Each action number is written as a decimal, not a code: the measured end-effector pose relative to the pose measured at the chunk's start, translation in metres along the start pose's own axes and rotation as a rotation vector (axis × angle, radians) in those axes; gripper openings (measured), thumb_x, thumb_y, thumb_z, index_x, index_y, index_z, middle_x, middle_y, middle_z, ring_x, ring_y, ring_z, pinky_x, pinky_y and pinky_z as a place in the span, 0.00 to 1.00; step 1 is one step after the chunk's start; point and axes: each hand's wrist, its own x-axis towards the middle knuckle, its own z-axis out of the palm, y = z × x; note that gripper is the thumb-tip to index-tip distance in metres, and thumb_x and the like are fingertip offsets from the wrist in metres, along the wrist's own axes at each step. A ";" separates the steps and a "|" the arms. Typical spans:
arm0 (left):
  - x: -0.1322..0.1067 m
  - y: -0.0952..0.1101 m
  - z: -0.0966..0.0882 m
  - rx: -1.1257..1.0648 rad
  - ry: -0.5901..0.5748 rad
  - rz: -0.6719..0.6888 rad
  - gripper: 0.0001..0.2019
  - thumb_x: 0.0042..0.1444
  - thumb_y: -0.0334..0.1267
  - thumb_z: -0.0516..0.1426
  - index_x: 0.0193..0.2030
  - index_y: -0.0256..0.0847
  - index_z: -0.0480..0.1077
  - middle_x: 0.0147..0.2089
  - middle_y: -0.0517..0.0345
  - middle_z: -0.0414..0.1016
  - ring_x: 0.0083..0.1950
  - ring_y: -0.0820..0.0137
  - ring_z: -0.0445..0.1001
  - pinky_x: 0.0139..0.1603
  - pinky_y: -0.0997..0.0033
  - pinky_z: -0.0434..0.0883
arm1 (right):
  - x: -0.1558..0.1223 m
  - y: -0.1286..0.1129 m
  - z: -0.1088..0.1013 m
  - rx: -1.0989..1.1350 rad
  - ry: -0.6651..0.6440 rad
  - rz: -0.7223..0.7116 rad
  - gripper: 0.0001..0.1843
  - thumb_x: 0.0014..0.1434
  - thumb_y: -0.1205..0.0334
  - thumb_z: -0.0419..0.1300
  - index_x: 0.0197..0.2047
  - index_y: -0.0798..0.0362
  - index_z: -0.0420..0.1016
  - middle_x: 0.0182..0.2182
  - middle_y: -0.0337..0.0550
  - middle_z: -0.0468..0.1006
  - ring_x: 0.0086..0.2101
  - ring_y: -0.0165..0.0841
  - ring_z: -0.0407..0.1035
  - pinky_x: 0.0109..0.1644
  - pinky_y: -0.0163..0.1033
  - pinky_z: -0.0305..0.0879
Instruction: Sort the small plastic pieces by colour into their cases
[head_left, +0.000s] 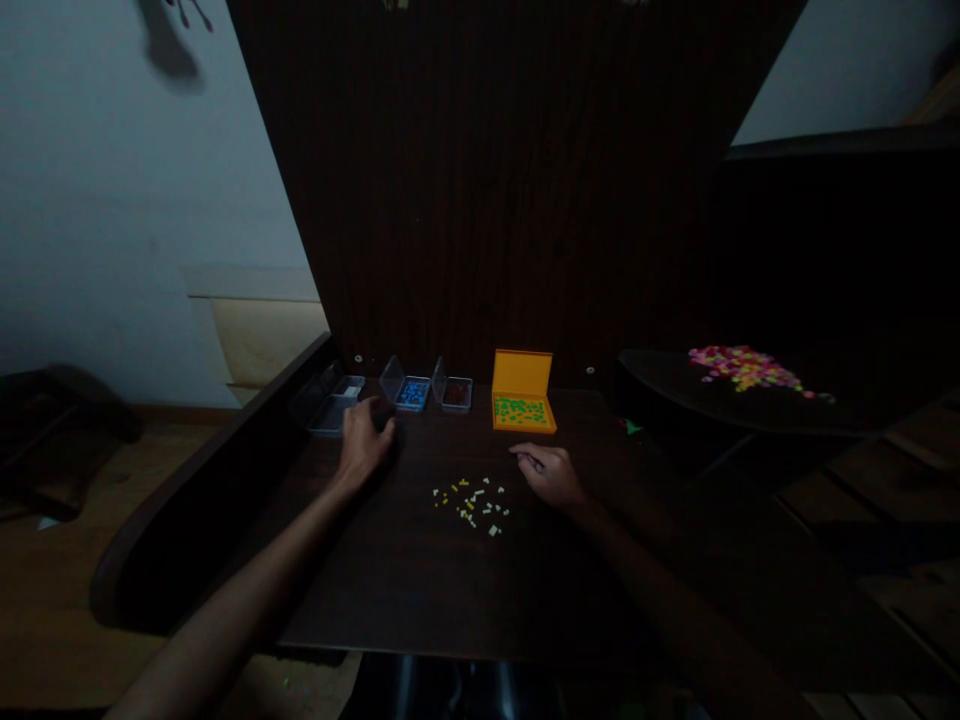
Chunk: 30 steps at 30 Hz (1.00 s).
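Resting on the dark wooden desk, the left hand lies with fingers together just beside an open clear plastic box. The right hand curls its fingers inward, and I cannot tell whether they pinch anything. It sits just right of a scatter of tiny yellow and white pieces whose long axis runs left-right.

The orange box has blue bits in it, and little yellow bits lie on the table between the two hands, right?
Not quite: in the head view the orange box holds green bits, not blue. The little yellow bits do lie on the table between the left hand and the right hand.
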 end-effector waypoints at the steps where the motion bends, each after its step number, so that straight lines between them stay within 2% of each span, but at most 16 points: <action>1: -0.002 -0.005 -0.009 0.117 0.022 0.062 0.17 0.52 0.37 0.58 0.48 0.36 0.66 0.50 0.41 0.70 0.56 0.49 0.65 0.60 0.48 0.60 | 0.000 0.000 0.000 0.001 -0.006 0.006 0.15 0.56 0.66 0.52 0.35 0.56 0.81 0.21 0.41 0.77 0.19 0.27 0.64 0.27 0.32 0.63; 4: -0.004 -0.017 -0.032 0.444 0.048 0.078 0.19 0.55 0.42 0.55 0.49 0.30 0.68 0.50 0.35 0.69 0.55 0.45 0.64 0.56 0.46 0.62 | 0.001 0.000 0.000 -0.003 -0.018 0.020 0.14 0.56 0.66 0.52 0.36 0.55 0.81 0.21 0.40 0.76 0.19 0.27 0.63 0.27 0.31 0.62; 8: -0.006 -0.022 -0.049 0.751 -0.103 0.064 0.21 0.59 0.45 0.49 0.48 0.29 0.71 0.49 0.33 0.70 0.53 0.44 0.64 0.49 0.48 0.65 | 0.002 -0.002 -0.002 0.002 0.012 0.033 0.15 0.57 0.64 0.52 0.35 0.55 0.81 0.18 0.37 0.73 0.17 0.26 0.60 0.26 0.30 0.61; 11: -0.008 -0.021 -0.053 0.841 -0.189 0.081 0.19 0.61 0.42 0.46 0.44 0.32 0.73 0.47 0.36 0.72 0.51 0.47 0.66 0.47 0.52 0.65 | 0.002 -0.003 -0.002 0.013 0.032 0.040 0.15 0.57 0.64 0.52 0.35 0.55 0.81 0.19 0.38 0.74 0.17 0.26 0.60 0.26 0.30 0.61; 16: -0.014 -0.015 -0.060 0.836 -0.257 0.135 0.16 0.60 0.39 0.46 0.38 0.36 0.74 0.43 0.42 0.75 0.47 0.53 0.69 0.42 0.60 0.65 | 0.002 -0.003 -0.002 0.023 0.051 0.048 0.15 0.57 0.64 0.52 0.34 0.55 0.81 0.19 0.38 0.75 0.18 0.26 0.61 0.26 0.31 0.61; 18: -0.019 -0.013 -0.063 0.815 -0.229 0.178 0.16 0.60 0.40 0.46 0.38 0.36 0.74 0.42 0.44 0.75 0.46 0.54 0.69 0.41 0.61 0.64 | 0.002 -0.003 -0.002 0.025 0.058 0.055 0.15 0.57 0.64 0.52 0.34 0.55 0.81 0.19 0.38 0.75 0.18 0.26 0.61 0.26 0.31 0.61; 22: -0.034 -0.008 -0.070 0.760 -0.090 0.282 0.15 0.60 0.40 0.48 0.36 0.35 0.74 0.38 0.45 0.75 0.42 0.55 0.69 0.39 0.60 0.64 | 0.002 -0.003 -0.001 0.034 0.047 0.075 0.15 0.57 0.64 0.52 0.35 0.55 0.81 0.19 0.38 0.75 0.18 0.26 0.61 0.26 0.31 0.61; 26: -0.047 0.007 -0.067 0.607 0.049 0.476 0.13 0.61 0.40 0.50 0.36 0.36 0.72 0.34 0.48 0.73 0.40 0.58 0.68 0.39 0.61 0.64 | 0.002 -0.003 -0.001 0.048 0.035 0.087 0.15 0.57 0.64 0.52 0.35 0.55 0.81 0.20 0.39 0.76 0.18 0.26 0.61 0.27 0.31 0.61; 28: -0.052 0.019 -0.061 0.500 0.059 0.592 0.11 0.62 0.39 0.51 0.36 0.37 0.72 0.33 0.50 0.72 0.38 0.61 0.67 0.39 0.62 0.64 | 0.003 -0.003 -0.001 0.053 0.041 0.081 0.15 0.57 0.64 0.52 0.35 0.55 0.81 0.22 0.40 0.77 0.18 0.26 0.62 0.27 0.32 0.62; 30: -0.053 0.031 -0.051 0.396 0.015 0.683 0.09 0.62 0.38 0.52 0.37 0.37 0.71 0.33 0.51 0.71 0.39 0.62 0.66 0.40 0.63 0.65 | 0.003 -0.002 -0.001 0.052 0.044 0.087 0.15 0.57 0.64 0.52 0.35 0.55 0.81 0.22 0.40 0.77 0.19 0.27 0.63 0.27 0.32 0.62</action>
